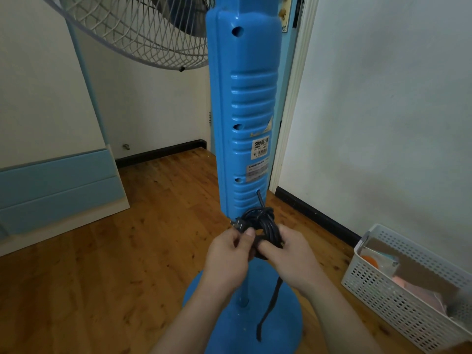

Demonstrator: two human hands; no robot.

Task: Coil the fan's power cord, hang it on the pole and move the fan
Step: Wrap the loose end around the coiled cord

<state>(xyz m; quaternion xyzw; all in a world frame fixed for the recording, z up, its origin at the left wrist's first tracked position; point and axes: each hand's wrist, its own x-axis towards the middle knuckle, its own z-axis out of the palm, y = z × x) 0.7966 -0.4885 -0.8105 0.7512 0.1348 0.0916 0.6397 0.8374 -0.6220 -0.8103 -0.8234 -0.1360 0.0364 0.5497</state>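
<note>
A blue pedestal fan stands right in front of me, its wide column [245, 111] rising to a white wire grille [132, 29] at the top left. Its round blue base [286, 320] sits on the wooden floor. The black power cord [263, 221] leaves a hole low on the column and is bunched into a coil just below it. My left hand [227, 259] pinches the coil near the plug [238, 224], which sticks out to the left. My right hand [288, 256] grips the coil's other side. A dark strap [270, 305] hangs from the coil down to the base.
A white perforated basket [398, 295] with items inside stands by the right wall. A blue and white cabinet [58, 190] sits at the left. A doorway frame [288, 111] is behind the fan. Wooden floor [102, 277] spreads to the left.
</note>
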